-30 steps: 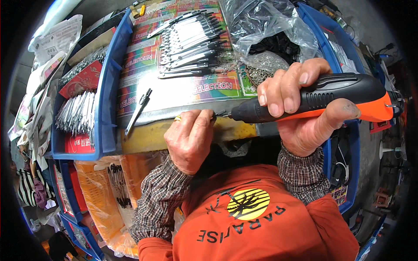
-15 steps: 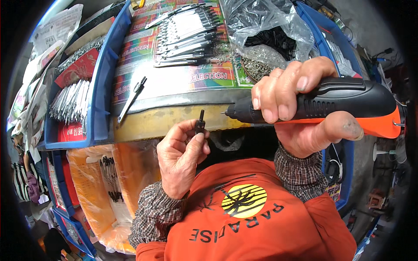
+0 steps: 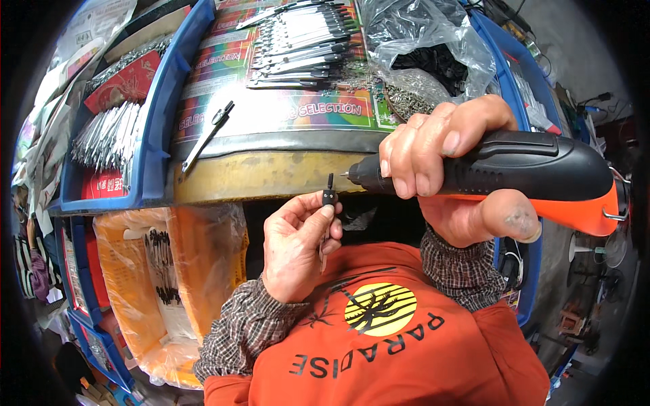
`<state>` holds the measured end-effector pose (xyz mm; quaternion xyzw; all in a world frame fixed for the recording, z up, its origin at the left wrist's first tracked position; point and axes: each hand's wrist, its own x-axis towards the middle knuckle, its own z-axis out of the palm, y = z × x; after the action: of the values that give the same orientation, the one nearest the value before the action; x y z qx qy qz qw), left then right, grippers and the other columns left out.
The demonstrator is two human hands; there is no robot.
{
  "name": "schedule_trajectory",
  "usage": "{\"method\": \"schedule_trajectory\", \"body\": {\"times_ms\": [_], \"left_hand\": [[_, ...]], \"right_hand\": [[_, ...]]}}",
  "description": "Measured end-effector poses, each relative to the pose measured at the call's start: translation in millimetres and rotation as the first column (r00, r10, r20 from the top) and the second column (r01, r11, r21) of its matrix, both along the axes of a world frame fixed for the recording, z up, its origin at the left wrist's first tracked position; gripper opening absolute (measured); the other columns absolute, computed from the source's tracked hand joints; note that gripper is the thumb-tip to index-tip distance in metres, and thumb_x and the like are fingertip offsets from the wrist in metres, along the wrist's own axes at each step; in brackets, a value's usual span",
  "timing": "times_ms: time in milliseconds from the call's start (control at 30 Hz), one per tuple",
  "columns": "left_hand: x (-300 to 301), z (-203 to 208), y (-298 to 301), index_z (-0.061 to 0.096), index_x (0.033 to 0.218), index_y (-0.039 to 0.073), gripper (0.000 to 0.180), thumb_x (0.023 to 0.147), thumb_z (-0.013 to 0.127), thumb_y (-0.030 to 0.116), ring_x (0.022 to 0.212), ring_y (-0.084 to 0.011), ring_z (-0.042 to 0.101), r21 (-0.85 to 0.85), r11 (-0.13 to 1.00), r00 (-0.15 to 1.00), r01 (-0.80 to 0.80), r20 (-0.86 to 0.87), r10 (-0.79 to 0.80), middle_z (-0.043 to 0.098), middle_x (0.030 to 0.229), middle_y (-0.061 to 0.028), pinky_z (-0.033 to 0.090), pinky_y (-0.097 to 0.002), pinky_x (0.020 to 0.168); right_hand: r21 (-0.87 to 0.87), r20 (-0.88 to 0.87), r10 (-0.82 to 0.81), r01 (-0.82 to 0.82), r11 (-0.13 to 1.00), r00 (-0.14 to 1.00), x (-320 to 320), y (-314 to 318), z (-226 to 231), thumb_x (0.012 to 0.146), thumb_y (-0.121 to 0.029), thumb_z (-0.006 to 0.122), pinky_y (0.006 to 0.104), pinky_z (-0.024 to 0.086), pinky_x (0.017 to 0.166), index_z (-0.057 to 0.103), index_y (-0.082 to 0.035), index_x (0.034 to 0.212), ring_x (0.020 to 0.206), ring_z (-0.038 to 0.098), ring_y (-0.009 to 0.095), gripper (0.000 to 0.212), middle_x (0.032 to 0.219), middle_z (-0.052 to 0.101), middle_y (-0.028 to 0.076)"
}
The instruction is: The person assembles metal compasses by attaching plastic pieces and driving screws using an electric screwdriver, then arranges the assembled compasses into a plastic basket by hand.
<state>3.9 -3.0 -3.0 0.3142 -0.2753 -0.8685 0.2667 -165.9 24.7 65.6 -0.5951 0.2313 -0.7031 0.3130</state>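
Observation:
My left hand (image 3: 298,247) pinches a drawing compass (image 3: 329,197) just beyond the table's front edge. Its black head and thin knob point up from the fingertips; the legs are mostly hidden in the hand. My right hand (image 3: 460,162) wraps round a black and orange electric screwdriver (image 3: 555,166), held level with the thumb underneath. The bit points left, a little above and right of the compass head, with a small gap apparent between them. Another compass (image 3: 203,143), silver with a black head, lies alone on the table at the left.
A row of silver and black compasses (image 3: 298,51) lies at the back. Small screws (image 3: 406,101) sit beside a clear plastic bag (image 3: 433,34) holding black parts. Blue bins (image 3: 159,128) flank the table (image 3: 257,177). An orange plastic-lined box (image 3: 193,271) stands below left.
My left hand has shifted right with the compass, while the screwdriver has moved slightly left. The gap between bit and compass head is smaller. The whole view has also shifted slightly.

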Motion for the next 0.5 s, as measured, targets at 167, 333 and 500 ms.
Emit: {"method": "schedule_trajectory", "body": {"times_ms": [167, 333, 500], "left_hand": [[-4, 3, 2, 0.053, 0.095, -0.001, 0.011, 0.085, 0.053, 0.002, 0.061, -0.0101, 0.050, 0.057, 0.998, 1.000, 0.004, -0.019, -0.003, 0.059, 0.086, -0.0096, 0.037, -0.0188, 0.045], [-10, 4, 2, 0.052, 0.091, -0.004, 0.007, 0.086, 0.051, 0.001, 0.058, -0.0088, 0.049, 0.069, 0.997, 0.999, -0.037, 0.017, 0.036, 0.056, 0.079, -0.0079, 0.037, -0.0182, 0.043], [-13, -1, 6, 0.051, 0.089, -0.003, 0.007, 0.086, 0.053, 0.004, 0.050, -0.0075, 0.045, 0.013, 0.999, 0.996, -0.050, 0.081, 0.048, 0.055, 0.068, -0.0067, 0.035, -0.0177, 0.041]], "right_hand": [[-0.053, -0.056, 0.075, -0.078, 0.996, 0.996, -4, -6, -1, 0.065, -0.066, 0.059, 0.0301, 0.045, 0.059, 0.043, -0.007, 0.093, 0.055, 0.052, 0.013, 0.067, 0.064, 0.051, 0.001], [-0.057, -0.051, 0.133, -0.136, 0.989, 0.990, -6, -10, -4, 0.064, -0.066, 0.060, 0.0301, 0.045, 0.059, 0.042, -0.007, 0.093, 0.055, 0.052, 0.014, 0.068, 0.064, 0.051, 0.001], [-0.066, -0.114, 0.289, -0.298, 0.952, 0.950, -13, -14, -3, 0.063, -0.065, 0.062, 0.0302, 0.045, 0.058, 0.042, -0.007, 0.093, 0.055, 0.053, 0.015, 0.068, 0.064, 0.051, 0.002]]}}
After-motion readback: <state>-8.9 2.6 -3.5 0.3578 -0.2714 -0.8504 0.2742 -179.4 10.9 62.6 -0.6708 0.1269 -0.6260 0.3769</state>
